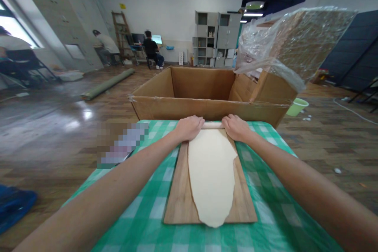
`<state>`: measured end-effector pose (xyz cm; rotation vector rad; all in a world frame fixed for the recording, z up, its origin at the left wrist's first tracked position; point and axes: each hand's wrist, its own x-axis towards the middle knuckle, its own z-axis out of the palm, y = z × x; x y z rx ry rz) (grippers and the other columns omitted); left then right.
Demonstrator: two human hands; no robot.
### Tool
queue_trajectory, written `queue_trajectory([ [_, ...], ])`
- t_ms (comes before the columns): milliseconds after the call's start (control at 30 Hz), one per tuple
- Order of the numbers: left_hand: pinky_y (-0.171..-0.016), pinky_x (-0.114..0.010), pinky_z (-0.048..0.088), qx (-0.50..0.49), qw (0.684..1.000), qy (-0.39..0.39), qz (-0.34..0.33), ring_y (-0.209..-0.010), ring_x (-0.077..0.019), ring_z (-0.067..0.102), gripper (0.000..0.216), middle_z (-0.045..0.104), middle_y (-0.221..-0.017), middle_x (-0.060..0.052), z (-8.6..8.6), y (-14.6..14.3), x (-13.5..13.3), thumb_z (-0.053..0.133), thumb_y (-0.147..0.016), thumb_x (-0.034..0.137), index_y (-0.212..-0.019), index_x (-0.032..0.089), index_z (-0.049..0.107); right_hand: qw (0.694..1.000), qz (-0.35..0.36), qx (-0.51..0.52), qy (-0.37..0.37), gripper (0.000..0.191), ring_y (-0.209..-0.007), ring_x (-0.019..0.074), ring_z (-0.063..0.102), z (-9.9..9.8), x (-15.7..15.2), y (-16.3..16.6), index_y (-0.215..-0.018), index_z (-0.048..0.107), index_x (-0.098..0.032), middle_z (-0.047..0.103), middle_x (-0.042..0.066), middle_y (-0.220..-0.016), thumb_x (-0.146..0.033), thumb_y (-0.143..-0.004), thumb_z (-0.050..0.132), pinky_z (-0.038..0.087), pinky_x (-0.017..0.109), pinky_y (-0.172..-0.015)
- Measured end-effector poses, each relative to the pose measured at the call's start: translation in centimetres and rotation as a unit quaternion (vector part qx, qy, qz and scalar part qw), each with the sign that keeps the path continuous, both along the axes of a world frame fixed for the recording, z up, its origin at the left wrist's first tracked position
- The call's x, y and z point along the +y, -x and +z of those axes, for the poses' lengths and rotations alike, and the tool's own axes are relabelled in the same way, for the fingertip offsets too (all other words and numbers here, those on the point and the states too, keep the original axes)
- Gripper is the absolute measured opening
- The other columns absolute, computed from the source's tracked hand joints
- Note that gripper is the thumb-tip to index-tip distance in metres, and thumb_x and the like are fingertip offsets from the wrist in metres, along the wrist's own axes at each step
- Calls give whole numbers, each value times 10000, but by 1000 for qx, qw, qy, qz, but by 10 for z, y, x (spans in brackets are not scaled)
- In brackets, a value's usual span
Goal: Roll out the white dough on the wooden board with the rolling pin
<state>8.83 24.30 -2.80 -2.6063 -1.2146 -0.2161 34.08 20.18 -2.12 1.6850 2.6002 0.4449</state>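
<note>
A long, thin sheet of pale dough lies on a wooden board, its near tip just past the board's front edge. Across the dough's far end rests a rolling pin. My left hand is closed over the pin's left end, and my right hand is closed over its right end. Both arms stretch far forward. The dough's right edge is ragged, with a notch partway along. My hands hide the pin's two ends.
Under the board is a table with a green-and-white checked cloth. A large open cardboard box stands just beyond it, with plastic-wrapped cardboard at its right. A green bin sits on the floor. Several people sit farther back.
</note>
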Motion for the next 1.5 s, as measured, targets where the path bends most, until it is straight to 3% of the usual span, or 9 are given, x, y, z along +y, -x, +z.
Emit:
queue_trajectory([
  [133, -1062, -398, 482, -55, 998, 29, 1, -1295, -262, 638, 530, 670, -1416, -122, -2, 1, -8, 214, -1114, 442, -1389, 190, 591, 1000, -2, 25, -13, 611, -1423, 292, 503, -5, -7, -2, -1477, 539, -43, 570, 198, -1525, -307, -1110, 129, 356, 428, -1191],
  [233, -1141, -431, 428, -71, 997, 41, -9, -1338, -269, 613, 573, 646, -1459, -140, -4, 3, -14, 208, -1110, 464, -1451, 161, 555, 997, -2, 72, -15, 676, -1543, 290, 359, -11, -14, -6, -1565, 442, -30, 460, 184, -1626, -408, -1109, 116, 289, 443, -1250],
  [367, -1228, -459, 334, -80, 996, 30, -27, -1440, -265, 527, 594, 570, -1544, -161, -6, 7, -26, 217, -1109, 459, -1515, 130, 500, 994, 5, 107, -6, 674, -1560, 297, 331, -17, -30, -11, -1561, 461, -90, 442, 165, -1643, -462, -1100, 139, 278, 491, -1254],
  [600, -1219, -449, 355, -79, 996, 11, -30, -1467, -281, 496, 615, 521, -1582, -182, -7, 12, -61, 230, -1107, 462, -1532, 102, 489, 995, -7, 104, -6, 705, -1507, 332, 406, -16, -70, -5, -1562, 439, -80, 460, 190, -1625, -537, -1085, 194, 261, 491, -1248],
  [767, -1257, -488, 297, -84, 996, -11, -36, -1477, -292, 477, 646, 486, -1608, -186, -4, 15, -84, 208, -1107, 481, -1547, 87, 469, 995, -4, 98, -11, 786, -1543, 348, 348, -13, -95, 0, -1631, 327, -52, 408, 204, -1654, -588, -1077, 176, 243, 508, -1255],
  [967, -1305, -478, 207, -84, 994, -28, -57, -1542, -276, 389, 633, 449, -1638, -171, 3, 22, -110, 255, -1105, 483, -1579, 99, 423, 996, -6, 92, -16, 860, -1588, 362, 243, -16, -116, 2, -1646, 299, -31, 305, 214, -1695, -643, -1063, 135, 224, 527, -1272],
  [1200, -1309, -471, 210, -82, 994, -5, -67, -1591, -298, 289, 676, 346, -1693, -173, 1, 32, -138, 263, -1100, 511, -1621, 90, 353, 993, 20, 114, -19, 871, -1605, 356, 184, -20, -148, 0, -1672, 220, -44, 249, 218, -1712, -664, -1061, 200, 212, 531, -1285],
  [1333, -1315, -454, 196, -80, 995, 4, -67, -1589, -283, 300, 681, 348, -1693, -167, 3, 34, -141, 256, -1102, 519, -1624, 92, 349, 992, 24, 123, -13, 889, -1599, 354, 212, -18, -151, -1, -1670, 231, -47, 274, 223, -1704, -687, -1054, 210, 233, 541, -1277],
  [1500, -1311, -440, 215, -84, 995, 4, -58, -1573, -281, 336, 671, 393, -1673, -160, 4, 27, -120, 265, -1098, 523, -1594, 94, 405, 992, 15, 126, 2, 867, -1588, 338, 253, -9, -125, -1, -1646, 313, -59, 340, 206, -1686, -681, -1058, 178, 252, 524, -1273],
])
